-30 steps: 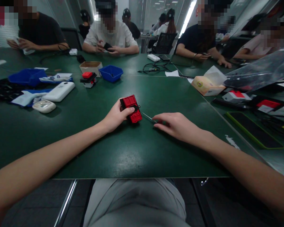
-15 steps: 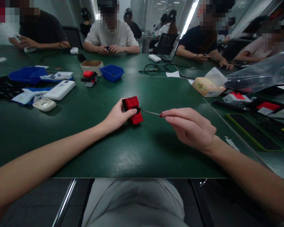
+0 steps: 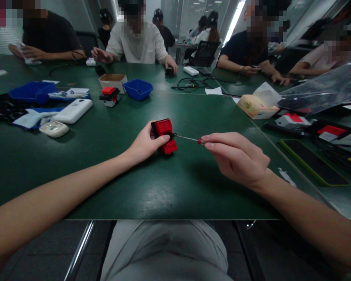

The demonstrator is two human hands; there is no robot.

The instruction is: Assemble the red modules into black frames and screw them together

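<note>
Near the middle of the green table [image 3: 163, 187], my left hand [image 3: 143, 142] is closed on a small red and black plastic block [image 3: 164, 127]. Its thumb presses on a black part across the block, and the other fingers are hidden behind it. My right hand [image 3: 240, 158] pinches the red handle of a thin screwdriver [image 3: 190, 139] between thumb and fingers. The metal shaft points left, and its tip meets the small black eyelet [image 3: 174, 135] at the block's right side. Whether the tip sits inside a screw is too small to tell.
Blue bins [image 3: 138, 89], a cardboard box [image 3: 112, 82], another red-topped block [image 3: 109, 96] and a white power bank [image 3: 73, 111] lie at the left. On the right are a tissue pack [image 3: 257, 107], cables and a dark green-edged tray [image 3: 314, 162]. Several people sit beyond.
My hands, the block and the screwdriver have barely moved. Across the table, the person in white has parted their hands and now has one on a small black object at the table's far edge.
</note>
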